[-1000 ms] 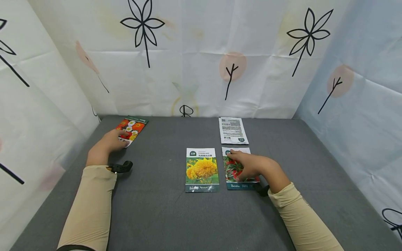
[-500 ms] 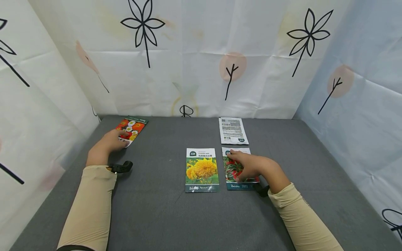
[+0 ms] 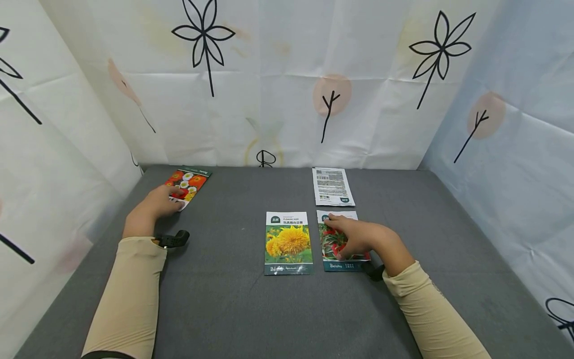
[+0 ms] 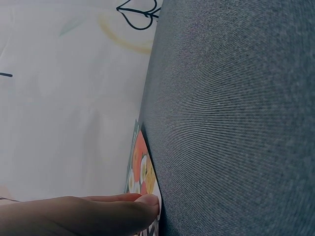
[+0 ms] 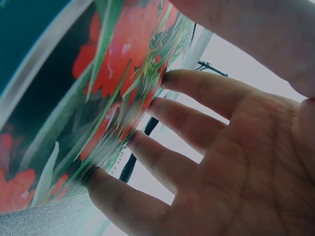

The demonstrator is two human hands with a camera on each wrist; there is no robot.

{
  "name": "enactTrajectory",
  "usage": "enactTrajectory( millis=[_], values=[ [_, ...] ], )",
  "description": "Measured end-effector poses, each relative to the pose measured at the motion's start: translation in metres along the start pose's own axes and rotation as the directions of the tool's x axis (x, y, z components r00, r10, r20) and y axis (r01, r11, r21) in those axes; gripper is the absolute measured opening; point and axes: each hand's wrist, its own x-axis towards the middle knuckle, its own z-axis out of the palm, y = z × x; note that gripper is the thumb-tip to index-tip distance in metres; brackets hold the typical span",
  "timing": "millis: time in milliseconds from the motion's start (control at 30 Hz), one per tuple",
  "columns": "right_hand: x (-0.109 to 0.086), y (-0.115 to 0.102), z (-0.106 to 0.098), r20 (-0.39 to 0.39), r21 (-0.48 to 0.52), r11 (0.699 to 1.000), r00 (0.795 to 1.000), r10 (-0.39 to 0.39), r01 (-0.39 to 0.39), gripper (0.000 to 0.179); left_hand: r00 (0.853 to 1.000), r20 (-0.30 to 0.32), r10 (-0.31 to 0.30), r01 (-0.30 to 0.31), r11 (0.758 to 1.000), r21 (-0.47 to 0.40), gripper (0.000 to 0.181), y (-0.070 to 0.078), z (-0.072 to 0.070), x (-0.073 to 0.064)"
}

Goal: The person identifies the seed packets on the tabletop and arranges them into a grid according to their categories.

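At the table's back left lies a seed packet with orange, white and yellow flowers point(image 3: 190, 183), tilted askew. My left hand point(image 3: 157, 203) rests on its near end, thumb and fingertips against the printed face; the left wrist view shows the thumb tip point(image 4: 150, 200) at the packet's edge. Right of centre, a seed packet with red flowers point(image 3: 329, 240) lies flat. My right hand point(image 3: 358, 236) is over it, thumb and fingers spread apart. In the right wrist view, the fingertips point(image 5: 140, 140) touch its glossy face. The hand covers much of its right side.
Left of the red-flower packet lies a yellow-flower seed packet point(image 3: 289, 244), face up. Behind them, near the back edge, is a packet point(image 3: 334, 187) with its white printed back upward. White flower-patterned cloth point(image 3: 278, 75) walls the grey table point(image 3: 215, 299) at back and sides.
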Motion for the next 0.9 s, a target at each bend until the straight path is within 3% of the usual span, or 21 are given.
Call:
enactTrajectory(
  millis=[900],
  values=[
    [-0.0037, -0.0018, -0.0007, -0.009, -0.011, 0.999, 1.0, -0.03, 0.03, 0.094, 1.0, -0.004, -0.007, 0.007, 1.0, 0.004, 0.056, 0.0021, -0.0008, -0.0013]
  ],
)
